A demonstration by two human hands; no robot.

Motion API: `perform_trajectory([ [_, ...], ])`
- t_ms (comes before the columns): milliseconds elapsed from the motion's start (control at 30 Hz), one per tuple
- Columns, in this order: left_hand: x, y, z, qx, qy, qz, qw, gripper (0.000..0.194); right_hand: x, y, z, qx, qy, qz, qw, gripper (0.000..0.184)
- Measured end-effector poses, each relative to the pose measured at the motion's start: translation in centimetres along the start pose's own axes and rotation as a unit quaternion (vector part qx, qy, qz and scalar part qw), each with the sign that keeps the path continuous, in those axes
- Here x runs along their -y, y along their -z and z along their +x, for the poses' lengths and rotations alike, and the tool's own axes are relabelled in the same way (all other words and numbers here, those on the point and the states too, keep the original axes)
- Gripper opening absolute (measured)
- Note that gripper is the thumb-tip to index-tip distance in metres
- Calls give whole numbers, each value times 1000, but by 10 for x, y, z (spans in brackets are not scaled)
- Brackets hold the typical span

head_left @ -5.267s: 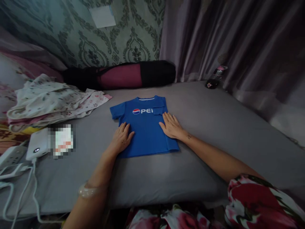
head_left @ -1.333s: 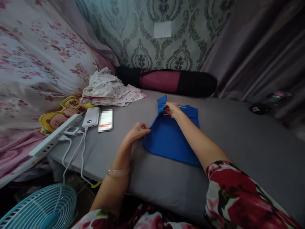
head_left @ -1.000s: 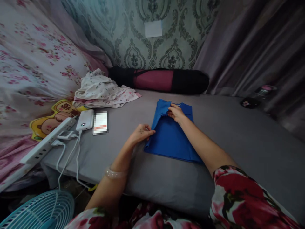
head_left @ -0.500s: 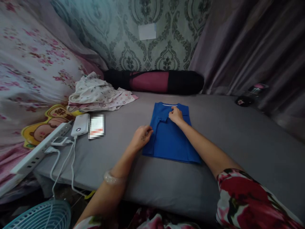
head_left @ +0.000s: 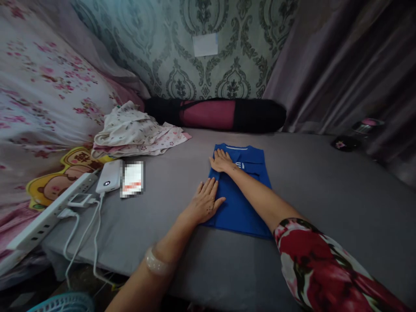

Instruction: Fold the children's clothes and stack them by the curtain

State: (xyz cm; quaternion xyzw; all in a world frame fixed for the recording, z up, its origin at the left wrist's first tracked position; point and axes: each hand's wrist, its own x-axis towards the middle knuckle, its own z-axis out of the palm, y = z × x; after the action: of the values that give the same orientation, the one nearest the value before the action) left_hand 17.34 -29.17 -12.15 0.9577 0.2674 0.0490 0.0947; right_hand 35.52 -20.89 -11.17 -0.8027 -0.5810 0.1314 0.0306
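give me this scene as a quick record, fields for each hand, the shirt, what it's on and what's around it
left hand: open, palm down on the shirt's left edge
right hand: open, palm down near the shirt's upper left corner
blue shirt: lying flat, sides folded inward, white lettering partly showing
surface: gray cloth
left side: clothes pile, power strip, white device with cable
behind: long black and maroon roll

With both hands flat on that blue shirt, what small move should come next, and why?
Perhaps smooth the left hand toward the near hem of the blue shirt: that side looks folded inward, and the right hand lies flat farther up it, steadying the cloth.
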Motion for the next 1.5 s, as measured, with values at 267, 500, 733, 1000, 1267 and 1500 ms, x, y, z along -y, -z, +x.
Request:
perform_trajectory([
  [267,-2,1,-3,6,0,21,1000,76,-11,-5,40,-78,-24,-30,996,65],
  [500,-3,3,-3,18,1,10,1000,79,-16,-14,38,-139,-9,-8,990,56],
  [733,4,20,3,-31,45,-123,991,56,-12,10,30,-37,-11,22,999,59],
  [1000,27,20,11,-204,224,-263,916,37,9,-17,-15,-55,27,4,998,67],
  [1267,34,18,10,-222,246,-302,894,36,7,-21,-14,-80,31,10,996,65],
  [1500,43,21,11,-264,281,-330,862,34,29,-19,-62,-104,83,-12,991,62],
])
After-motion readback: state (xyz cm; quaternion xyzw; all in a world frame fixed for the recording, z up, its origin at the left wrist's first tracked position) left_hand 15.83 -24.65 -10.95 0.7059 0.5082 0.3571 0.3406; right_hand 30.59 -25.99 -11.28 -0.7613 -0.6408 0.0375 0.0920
